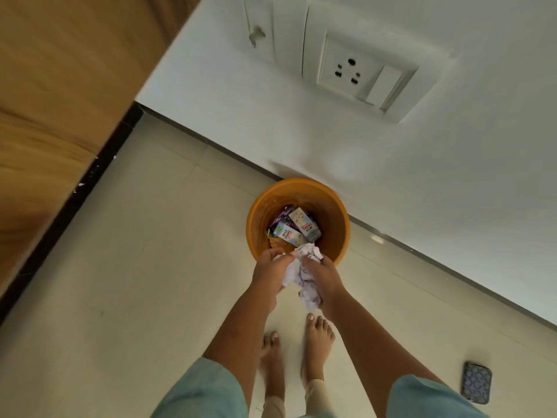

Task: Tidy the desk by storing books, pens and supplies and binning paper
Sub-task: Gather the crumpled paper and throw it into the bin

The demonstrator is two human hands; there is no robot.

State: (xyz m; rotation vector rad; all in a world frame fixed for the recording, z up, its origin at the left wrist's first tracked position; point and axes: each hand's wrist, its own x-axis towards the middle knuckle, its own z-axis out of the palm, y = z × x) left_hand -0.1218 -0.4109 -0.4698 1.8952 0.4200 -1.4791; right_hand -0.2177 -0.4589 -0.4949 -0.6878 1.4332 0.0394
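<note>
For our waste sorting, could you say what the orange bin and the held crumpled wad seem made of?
Orange bin: likely plastic, smooth, with a glossy sheen on its inner wall. Crumpled wad: seemingly paper, matte whitish, sharply creased and folded.

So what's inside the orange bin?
Two milkshake cartons and dark wrappers lie inside the bin. The crumpled paper, gripped by left hand and right hand, hides its near part.
</note>
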